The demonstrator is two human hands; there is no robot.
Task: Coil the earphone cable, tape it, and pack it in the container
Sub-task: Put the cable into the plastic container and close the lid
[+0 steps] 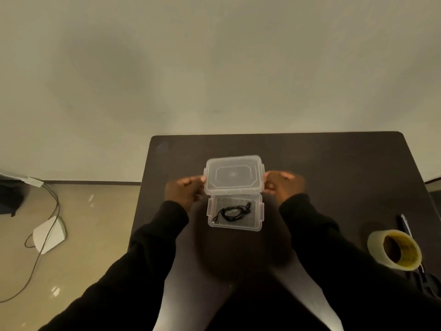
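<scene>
My left hand (185, 191) and right hand (281, 183) fingers pinch the lid (233, 174) above the container (235, 223). If it goes on crooked, the plug of the earphone cable (230, 212) could get squished.

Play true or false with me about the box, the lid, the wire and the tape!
1. The coiled earphone cable lies inside the clear container. True.
2. The lid is snapped shut on the container. False: both hands hold it beyond the open container.
3. The left hand and right hand grip opposite sides of the lid. True.
4. The tape roll sits inside the container. False: it rests on the table, off to the right.
</scene>
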